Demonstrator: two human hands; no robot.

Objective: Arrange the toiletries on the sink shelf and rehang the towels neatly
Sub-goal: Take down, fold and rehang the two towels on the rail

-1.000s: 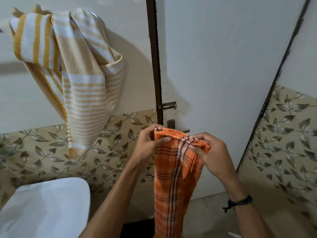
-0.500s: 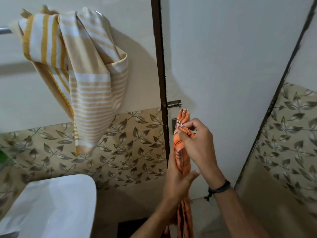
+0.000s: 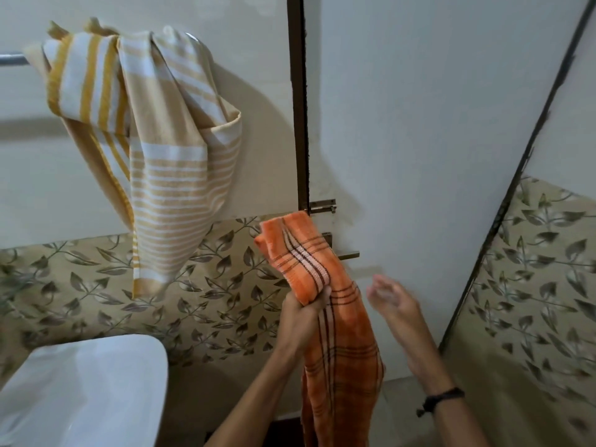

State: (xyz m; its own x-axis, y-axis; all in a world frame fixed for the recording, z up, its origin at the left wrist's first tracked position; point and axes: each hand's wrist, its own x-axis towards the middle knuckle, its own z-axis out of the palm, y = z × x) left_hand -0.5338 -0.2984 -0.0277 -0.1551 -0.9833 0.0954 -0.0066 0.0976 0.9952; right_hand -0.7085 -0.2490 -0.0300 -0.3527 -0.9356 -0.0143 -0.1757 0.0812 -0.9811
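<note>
Orange checked towel clamped in left hand grip, folded top above, tail below; right hand spread, apart.

Before me stands a pale door in a dark frame, leaf-patterned tiles along the cream wall, dimly lit.

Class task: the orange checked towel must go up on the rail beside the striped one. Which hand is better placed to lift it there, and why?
Probably the left hand: it grips the orange towel and is nearer the rail. The right hand is open, empty.
</note>
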